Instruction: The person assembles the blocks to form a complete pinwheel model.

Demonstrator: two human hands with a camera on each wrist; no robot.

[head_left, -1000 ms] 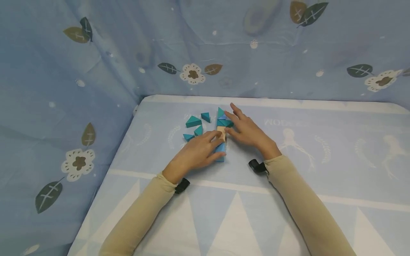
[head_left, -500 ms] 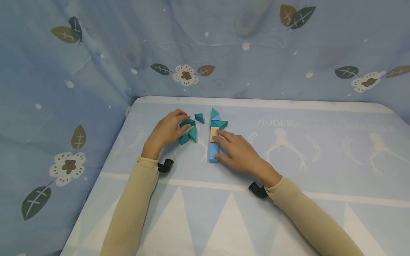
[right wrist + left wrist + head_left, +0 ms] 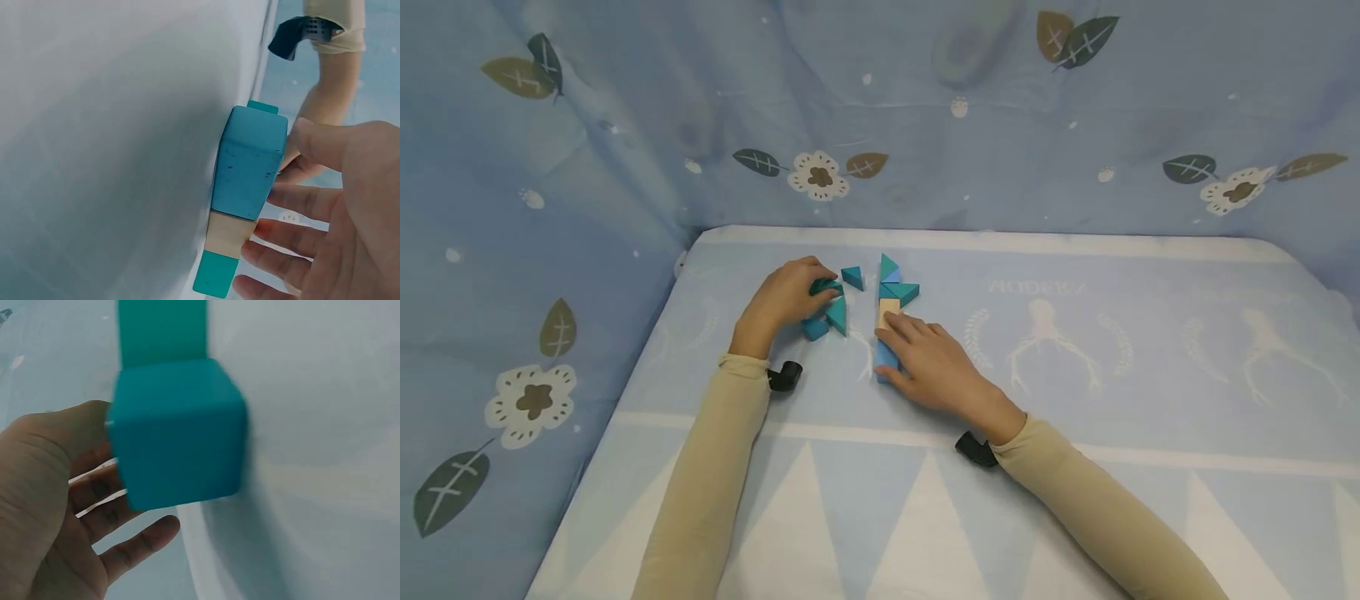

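In the head view my left hand [image 3: 778, 296] pinches a teal triangular block [image 3: 826, 287] between thumb and fingers, covering part of it. A blue-teal block [image 3: 815, 330] and a teal triangle [image 3: 837, 317] lie just below that hand. In the left wrist view a teal block [image 3: 178, 437] hides some fingertips. My right hand [image 3: 936, 367] rests its fairly straight fingers along a row of blocks, touching the pale wooden block [image 3: 889, 307] and the blue block [image 3: 885, 357]. In the right wrist view the blue block [image 3: 247, 169] is beside the thumb, fingers alongside the row.
At the row's far end are a teal triangle [image 3: 887, 266] and another teal triangle [image 3: 906, 293] pointing right. One loose dark teal triangle [image 3: 852, 277] lies between the left hand and the row. A patterned cloth covers the table [image 3: 1120, 350]; blue curtain [image 3: 985, 183] hangs behind.
My left hand has left the row and gone to the loose teal blocks on the left, taking hold of one. My right hand has come down nearer along the row, onto the wooden and blue blocks.
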